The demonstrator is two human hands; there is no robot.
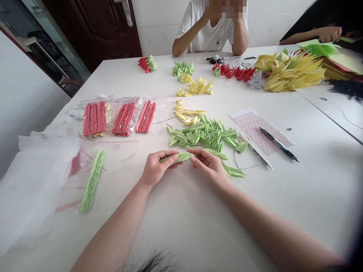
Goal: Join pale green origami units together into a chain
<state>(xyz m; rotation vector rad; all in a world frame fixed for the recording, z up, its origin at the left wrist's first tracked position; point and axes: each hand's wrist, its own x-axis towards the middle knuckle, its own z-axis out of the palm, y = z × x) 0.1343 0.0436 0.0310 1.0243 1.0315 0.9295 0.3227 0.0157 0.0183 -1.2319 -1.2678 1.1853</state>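
Observation:
My left hand [155,168] and my right hand [208,164] hold a short strip of interlocked green origami units [177,158] between their fingertips, one hand at each end. Just beyond my fingers lies a loose heap of pale green folded units [202,134]. Some of its pieces [234,170] reach close to my right hand. Left of my left hand, a long braided green strip [92,181] rests on a clear plastic bag [74,177]. Small yellow folded units [187,113] lie beyond the green heap.
Red folded stacks [95,119] lie in plastic bags on the white table [312,189]. Farther off are a yellow pile [292,71] and red units [234,71]. A pen [279,143] lies on a pink-printed sheet [259,132]. A seated person [210,37] faces me; another's hand [330,34] shows at right.

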